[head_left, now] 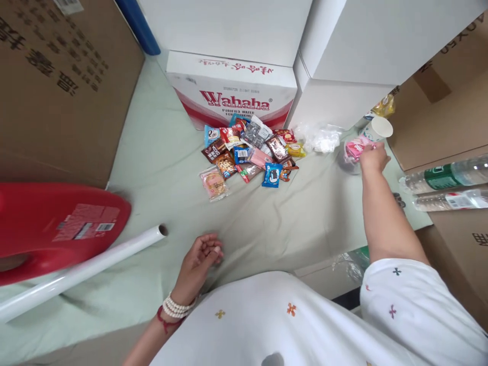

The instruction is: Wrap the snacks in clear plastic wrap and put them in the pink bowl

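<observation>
My right hand [375, 158] reaches to the far right of the table, its fingers closed on a pink snack packet [356, 147]. A white paper cup [380, 128] stands just beyond that hand. My left hand [202, 259] rests near the table's front edge, fingers loosely curled in, with nothing visible in them. Ahead of it lies a pile of wrapped snacks [249, 152] in brown, blue, red and clear wrappers. A blue packet [272, 175] and a clear-wrapped biscuit [214, 183] lie at the pile's near side. Crumpled clear plastic [320, 137] sits between pile and packet.
A Wahaha water carton [236, 96] stands behind the pile, with white boxes [343, 46] around it. On the left are a red jug [76, 223] and a white tube [95, 264]. Plastic bottles [446, 175] lie at the right edge beside cardboard boxes [438, 91].
</observation>
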The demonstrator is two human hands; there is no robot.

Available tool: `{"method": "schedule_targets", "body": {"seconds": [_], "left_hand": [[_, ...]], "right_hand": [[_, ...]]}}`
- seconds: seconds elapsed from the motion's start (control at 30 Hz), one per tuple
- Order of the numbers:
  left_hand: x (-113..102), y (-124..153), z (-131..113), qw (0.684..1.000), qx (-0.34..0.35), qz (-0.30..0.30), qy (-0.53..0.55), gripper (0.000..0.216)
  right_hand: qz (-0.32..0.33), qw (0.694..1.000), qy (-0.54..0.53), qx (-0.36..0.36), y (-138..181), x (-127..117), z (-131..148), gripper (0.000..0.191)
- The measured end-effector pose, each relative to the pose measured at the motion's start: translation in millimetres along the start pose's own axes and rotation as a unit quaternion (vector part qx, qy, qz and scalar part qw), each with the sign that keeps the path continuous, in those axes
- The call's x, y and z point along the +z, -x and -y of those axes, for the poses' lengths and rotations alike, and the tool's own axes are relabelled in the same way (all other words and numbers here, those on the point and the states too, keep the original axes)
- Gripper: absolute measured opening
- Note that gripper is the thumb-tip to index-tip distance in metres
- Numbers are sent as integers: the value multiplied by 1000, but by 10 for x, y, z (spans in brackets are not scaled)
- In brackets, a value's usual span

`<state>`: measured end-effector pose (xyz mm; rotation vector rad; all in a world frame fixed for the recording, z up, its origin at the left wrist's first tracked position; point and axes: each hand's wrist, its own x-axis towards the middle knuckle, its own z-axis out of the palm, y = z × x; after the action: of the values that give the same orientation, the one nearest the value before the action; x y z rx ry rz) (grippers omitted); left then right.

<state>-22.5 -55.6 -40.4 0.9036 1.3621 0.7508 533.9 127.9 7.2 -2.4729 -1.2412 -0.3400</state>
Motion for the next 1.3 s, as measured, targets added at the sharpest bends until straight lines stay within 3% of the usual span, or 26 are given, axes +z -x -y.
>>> {"method": "schedule_targets", "body": {"seconds": [0.1, 0.17, 0.23, 0.3, 0.37, 0.43, 0.57, 0.67, 0.77, 0.83, 0.93, 1.03, 1.1, 1.17, 1.3], "left_hand": [[-23, -8, 45, 1000, -10, 4, -8, 46], [-22, -24, 51, 1000, -8, 10, -18, 48], [-14, -38, 45, 1000, -4, 9, -25, 48], [-5, -46, 35, 999, -2, 7, -31, 48], [3, -45, 30, 999, -2, 6, -39, 47], [4, -30, 30, 999, 1, 7, -52, 45], [-51, 54, 48, 997, 6, -8, -79, 42], [-140, 142, 63, 996, 12, -34, -83, 40], [-162, 191, 3, 995, 37, -34, -82, 33], [-62, 169, -123, 995, 71, -2, -75, 27], [294, 17, -402, 983, 157, 72, -60, 23], [736, -241, -617, 967, 217, 106, -76, 45], [937, -407, -662, 963, 231, 120, -71, 32], [1005, -527, -630, 970, 201, 140, -8, 27], [832, -608, -422, 977, 70, 102, 173, 39]], "right_hand": [[-10, 994, 8, 105, 83, -74, 24, 29], [-29, 992, 11, 122, 129, -178, 80, 35], [-70, 995, 7, 75, 184, -267, 210, 48], [-69, 997, -12, -27, 265, -273, 428, 46], [6, 992, -32, -123, 366, -162, 704, 32], [89, 984, -36, -151, 455, 40, 980, 27], [137, 987, -47, -76, 512, 408, 1294, 25], [98, 974, -202, -16, 628, 406, 1255, 16], [94, 901, -423, 33, 1079, 157, 1106, 21], [155, 847, -507, 45, 1558, -74, 1040, 27], [249, 811, -528, 41, 2302, -401, 1060, 29], [331, 776, -535, 31, 2794, -602, 1154, 27], [373, 741, -556, 45, 2930, -648, 1188, 28], [395, 701, -588, 88, 2953, -643, 1176, 31], [421, 612, -641, 194, 2898, -590, 1095, 41]]}}
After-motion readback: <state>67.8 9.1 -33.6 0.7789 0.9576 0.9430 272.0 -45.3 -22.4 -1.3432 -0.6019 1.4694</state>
